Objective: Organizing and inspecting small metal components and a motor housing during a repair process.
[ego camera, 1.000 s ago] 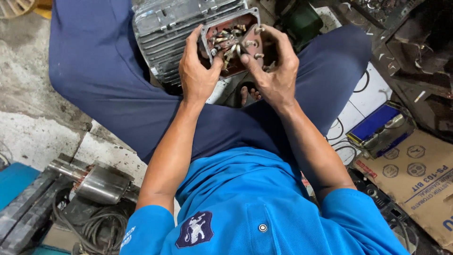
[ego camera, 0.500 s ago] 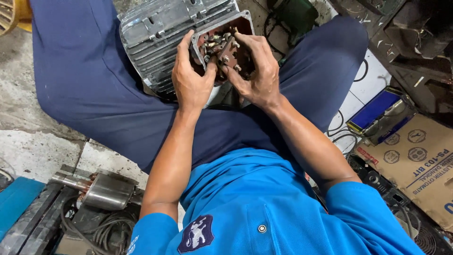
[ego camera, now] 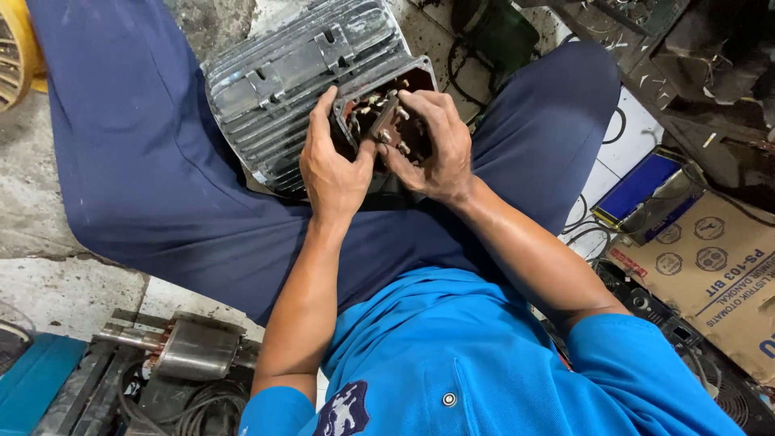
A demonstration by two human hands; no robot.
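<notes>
Head view: a ribbed grey motor housing [ego camera: 299, 89] is seen lying between the legs of a seated person in dark blue trousers. An open terminal box [ego camera: 387, 113] is set on the housing's near side, with small metal posts and bits of wiring visible inside. The left hand [ego camera: 335, 169] is pressed against the box's left edge, its thumb hooked up over the rim and its fingers curled round the casing, so the box is held steady. The right hand [ego camera: 432, 145] is laid over the box from the right, with its fingertips bent down among the posts; whether anything is pinched between them cannot be told, since the fingertips are hidden in the box.

Compared with the pictures from a second and half a second ago, both hands have been drawn closer together over the box, and the right hand has been pushed deeper into it; the housing itself has hardly been shifted. Work inside the box is judged to be under way, not finished.

A rotor with a steel shaft [ego camera: 190, 351] is left on the floor at lower left, and a cardboard carton [ego camera: 710, 274] is seen at right.
</notes>
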